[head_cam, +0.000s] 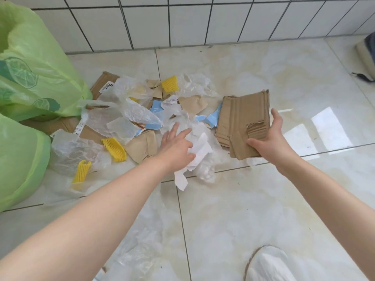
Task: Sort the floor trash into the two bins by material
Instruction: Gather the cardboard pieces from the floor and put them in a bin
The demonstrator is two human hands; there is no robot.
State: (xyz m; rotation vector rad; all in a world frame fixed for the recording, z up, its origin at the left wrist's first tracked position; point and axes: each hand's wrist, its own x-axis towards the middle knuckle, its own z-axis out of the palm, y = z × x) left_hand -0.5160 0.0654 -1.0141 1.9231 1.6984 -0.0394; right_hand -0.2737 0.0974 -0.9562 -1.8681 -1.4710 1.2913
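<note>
Down at the bottom, closest of all, a foot in a white shoe cover (pixel 269 264) stands on the shiny floor tiles (pixel 253 199). Just left of it lies a thin see-through plastic sheet (pixel 142 250), flat on the floor.

Two bare arms reach forward from there. On the right, the right hand (pixel 269 136) holds a stack of brown cardboard pieces (pixel 241 122). Its thumb presses on top of the near corner and its fingers curl round the right edge, so the stack is gripped tight. I cannot tell if the stack is lifted or still lying on the floor.

On the left, the left hand (pixel 176 145) is spread over white crumpled paper (pixel 198 155) with clear plastic mixed in. Its fingers are mostly straight and point away, and it touches the paper from above (it does not look like a real grab).

Farther out sits the trash pile, all jumbled together. It has crinkly clear plastic bags (pixel 129 110), torn tan paper scraps (pixel 142 145), bits of light blue paper (pixel 154 110) and three yellow foam nets (pixel 113 148). More flat cardboard (pixel 103 80) pokes out by the wall.

At the far left are two bins lined with green bags (pixel 32 67), one behind the other, right beside the pile. White wall tiles (pixel 182 23) run along the back.
</note>
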